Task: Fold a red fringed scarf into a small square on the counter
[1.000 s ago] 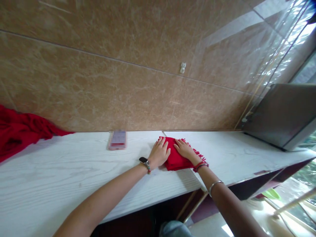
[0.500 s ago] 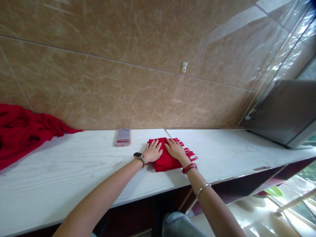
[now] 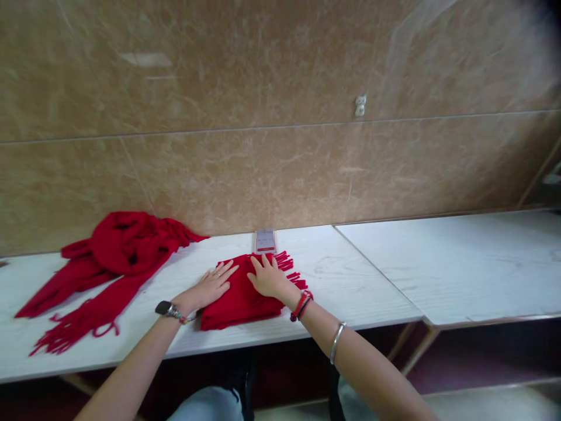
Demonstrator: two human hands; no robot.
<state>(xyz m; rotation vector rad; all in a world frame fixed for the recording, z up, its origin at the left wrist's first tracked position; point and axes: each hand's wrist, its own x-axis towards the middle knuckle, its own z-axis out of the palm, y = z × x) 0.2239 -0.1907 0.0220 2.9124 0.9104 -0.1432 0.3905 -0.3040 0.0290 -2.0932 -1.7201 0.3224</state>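
A folded red scarf (image 3: pixel 243 295) lies flat on the white countertop (image 3: pixel 350 280), its fringe sticking out on the right side. My left hand (image 3: pixel 211 287) rests on the scarf's left part, palm down with fingers spread. On the right part lies my right hand (image 3: pixel 269 278), also flat and open, close to the fringe. Neither hand grips the cloth. Farther left, a second red scarf (image 3: pixel 127 245) sits in a loose heap, one fringed end trailing toward the front edge.
A phone (image 3: pixel 265 241) lies behind the folded scarf, near the tiled wall (image 3: pixel 245 175). A small white cat-shaped piece (image 3: pixel 360 106) is fixed to the wall. A seam crosses the countertop on the right, and dark open space shows below its front edge.
My view has turned left, bringing the whole heaped scarf into sight. The folded scarf, with both hands flat on it, now sits left of the phone's front instead of to its right.
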